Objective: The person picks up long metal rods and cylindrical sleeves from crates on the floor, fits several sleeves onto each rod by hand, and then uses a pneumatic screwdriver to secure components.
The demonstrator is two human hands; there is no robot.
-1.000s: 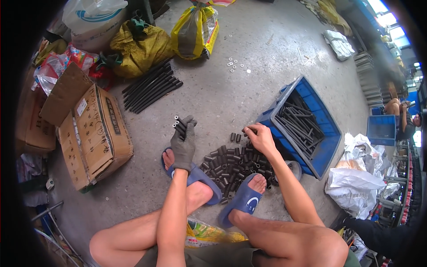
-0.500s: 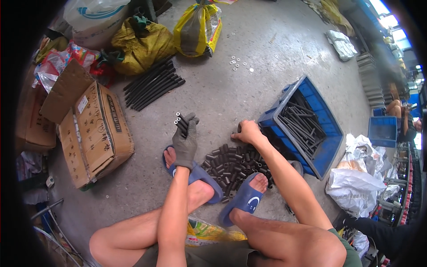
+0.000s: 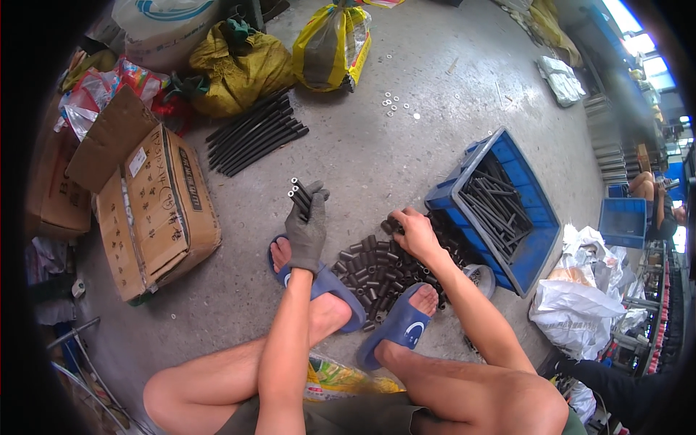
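My left hand (image 3: 307,228), in a grey glove, is closed round a few slim black rods (image 3: 302,197). Pale ring-shaped ends show at their upper tips. My bare right hand (image 3: 415,233) is bent over the far edge of a heap of short black tubes (image 3: 377,272). Its thumb and fingers are closed on a short black tube (image 3: 390,226), partly hidden by the fingertips. Just right of that hand stands a blue plastic crate (image 3: 533,257) holding many black rods (image 3: 496,206).
A bundle of long black rods (image 3: 257,134) lies at far left, beside an open cardboard box (image 3: 163,217). Small pale washers (image 3: 390,104) are scattered on the floor. My blue slippers (image 3: 395,326) flank the heap. A round tub (image 3: 480,279) sits by my right forearm; white sacks (image 3: 580,304) lie right.
My right hand has moved slightly toward the heap, and a short black tube now shows at its fingertips. My left hand keeps its rods, shifted slightly right in view.
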